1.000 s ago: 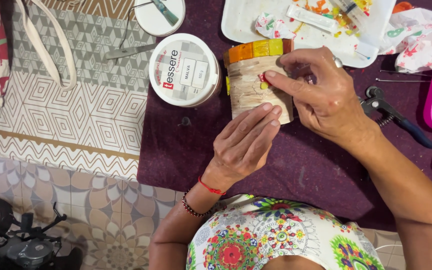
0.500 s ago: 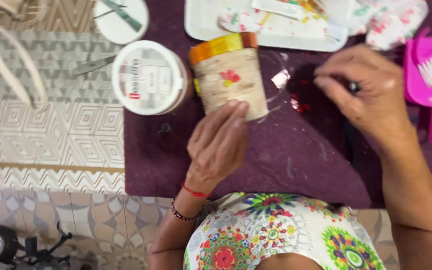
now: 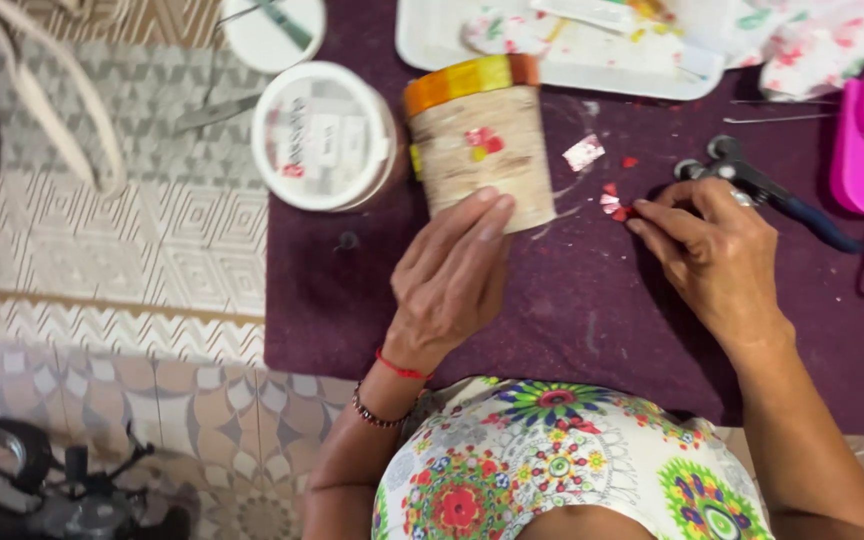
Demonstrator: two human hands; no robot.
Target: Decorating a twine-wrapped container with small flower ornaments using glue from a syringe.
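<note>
While the left hand [image 3: 452, 275] rests flat-fingered on the paper-wrapped pot [image 3: 480, 145] lying on the purple desk [image 3: 592, 320], right hand [image 3: 717, 255] pinches red scraps [image 3: 617, 207]; pot may roll, scraps scatter.

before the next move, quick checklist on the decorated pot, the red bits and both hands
1. Left hand steadies the decorated pot: ok, fingers rest on its side.
2. Right hand on the red paper bits: ok, fingertips touch them on the purple cloth.
3. A bit actually pinched: cannot tell, fingertips cover it.
4. Pliers out of the way: not ok, they lie just behind the right hand.
5. White lidded tub apart from the pot: not ok, it sits right against it.
</note>
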